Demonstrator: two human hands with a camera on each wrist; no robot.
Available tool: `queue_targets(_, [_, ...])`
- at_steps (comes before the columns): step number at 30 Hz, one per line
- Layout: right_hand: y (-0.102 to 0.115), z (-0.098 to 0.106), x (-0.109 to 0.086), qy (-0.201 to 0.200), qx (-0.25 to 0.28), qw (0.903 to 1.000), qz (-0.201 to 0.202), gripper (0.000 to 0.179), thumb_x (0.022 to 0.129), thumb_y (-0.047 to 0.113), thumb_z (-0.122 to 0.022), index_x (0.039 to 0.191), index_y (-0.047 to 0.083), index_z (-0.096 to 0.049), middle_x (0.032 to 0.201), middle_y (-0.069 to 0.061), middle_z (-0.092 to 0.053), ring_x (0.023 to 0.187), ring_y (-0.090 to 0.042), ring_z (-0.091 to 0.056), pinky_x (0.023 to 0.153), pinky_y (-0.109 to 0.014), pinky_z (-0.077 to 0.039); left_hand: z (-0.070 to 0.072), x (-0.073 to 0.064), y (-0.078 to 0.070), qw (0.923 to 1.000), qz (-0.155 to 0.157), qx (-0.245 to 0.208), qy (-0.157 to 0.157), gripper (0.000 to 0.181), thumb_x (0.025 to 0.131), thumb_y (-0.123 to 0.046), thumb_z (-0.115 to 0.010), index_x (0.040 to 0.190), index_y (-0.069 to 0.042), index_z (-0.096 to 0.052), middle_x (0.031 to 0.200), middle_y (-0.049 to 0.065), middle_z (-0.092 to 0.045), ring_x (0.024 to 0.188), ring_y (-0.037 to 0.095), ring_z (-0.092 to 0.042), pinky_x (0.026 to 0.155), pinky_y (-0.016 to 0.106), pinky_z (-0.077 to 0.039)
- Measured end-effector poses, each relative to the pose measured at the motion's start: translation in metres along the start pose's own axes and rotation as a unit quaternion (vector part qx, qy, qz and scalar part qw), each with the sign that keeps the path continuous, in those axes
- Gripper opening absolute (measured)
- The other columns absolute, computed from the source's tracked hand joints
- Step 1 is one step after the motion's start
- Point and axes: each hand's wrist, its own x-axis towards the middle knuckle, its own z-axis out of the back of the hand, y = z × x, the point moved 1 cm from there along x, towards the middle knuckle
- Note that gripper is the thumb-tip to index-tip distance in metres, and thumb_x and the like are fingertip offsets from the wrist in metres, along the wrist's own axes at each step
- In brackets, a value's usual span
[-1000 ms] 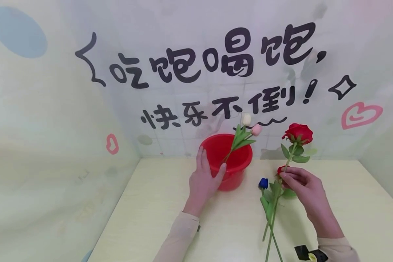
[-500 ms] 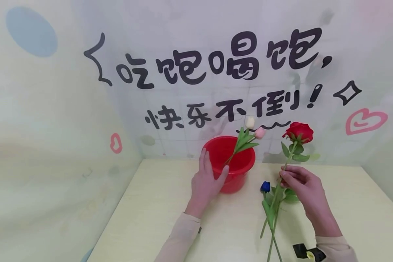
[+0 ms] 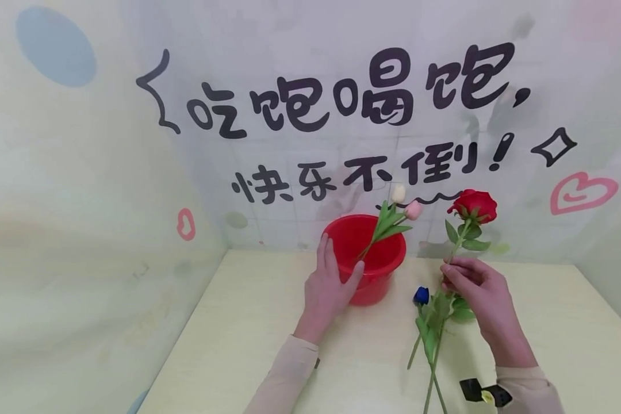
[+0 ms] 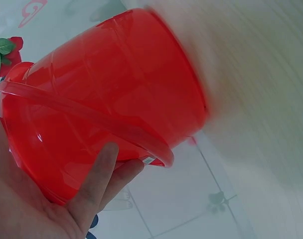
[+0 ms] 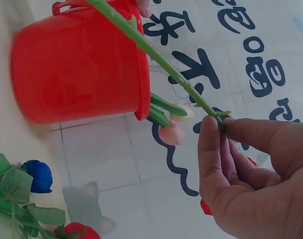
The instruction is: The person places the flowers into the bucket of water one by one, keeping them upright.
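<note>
One red rose (image 3: 474,207), pinched by the right grip (image 3: 476,290), had edged higher, still outside the bucket (image 3: 371,287) the spread left grip (image 3: 327,292) touched.

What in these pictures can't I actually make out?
Tulips: lower stems, hidden inside the bucket in the head view.
Lying rose: behind the right hand in the head view; cut off by the right wrist view's bottom edge.
Held rose: bloom mostly behind that hand in the right wrist view.
White patch: too small to read, left wrist view.
</note>
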Motion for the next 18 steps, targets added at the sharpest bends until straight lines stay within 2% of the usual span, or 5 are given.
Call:
queue_targets(8, [0.007, -0.005, 0.008, 0.001, 0.021, 0.9998, 0.000, 0.038, 0.101, 0.017, -0.073, 0.126, -0.008, -0.061, 0.098, 0.008, -0.073, 0.085, -0.009, -0.074, 0.078, -0.022, -0.061, 0.001, 0.000, 0.000, 1.0000, 0.004, -0.001, 0.003, 0.104, 0.094, -0.060, -0.070, 0.169, -0.013, -0.014, 0.150, 0.009, -0.052, 0.052, 0.006, -0.052, 0.070, 0.029, -0.061])
queue_targets(12, [0.009, -0.008, 0.012, 0.003, 0.027, 0.9996, -0.002, 0.032, 0.101, 0.019, -0.073, 0.124, -0.002, -0.063, 0.098, 0.007, -0.072, 0.084, -0.008, -0.074, 0.078, -0.023, -0.062, 0.001, -0.001, 0.000, 1.0000, 0.007, 0.004, 0.005, 0.105, 0.094, -0.060, -0.069, 0.170, -0.014, -0.014, 0.153, 0.008, -0.050, 0.052, 0.006, -0.052, 0.069, 0.028, -0.060])
queue_targets(15, [0.010, -0.011, 0.014, 0.002, 0.045, 0.9990, 0.004, 0.026, 0.101, 0.019, -0.073, 0.122, 0.004, -0.065, 0.100, 0.005, -0.072, 0.086, -0.009, -0.074, 0.078, -0.024, -0.062, 0.000, 0.000, 0.000, 0.9999, 0.005, 0.008, 0.005, 0.104, 0.095, -0.062, -0.068, 0.170, -0.014, -0.014, 0.156, 0.007, -0.047, 0.052, 0.006, -0.051, 0.068, 0.027, -0.060])
queue_targets(18, [0.010, -0.015, 0.016, -0.001, 0.077, 0.9969, 0.012, 0.027, 0.101, 0.017, -0.073, 0.123, 0.003, -0.064, 0.103, 0.004, -0.071, 0.090, -0.010, -0.074, 0.080, -0.026, -0.062, 0.000, 0.000, -0.001, 0.9999, 0.004, 0.009, 0.005, 0.103, 0.095, -0.062, -0.066, 0.170, -0.014, -0.013, 0.157, 0.007, -0.046, 0.051, 0.006, -0.050, 0.066, 0.026, -0.058])
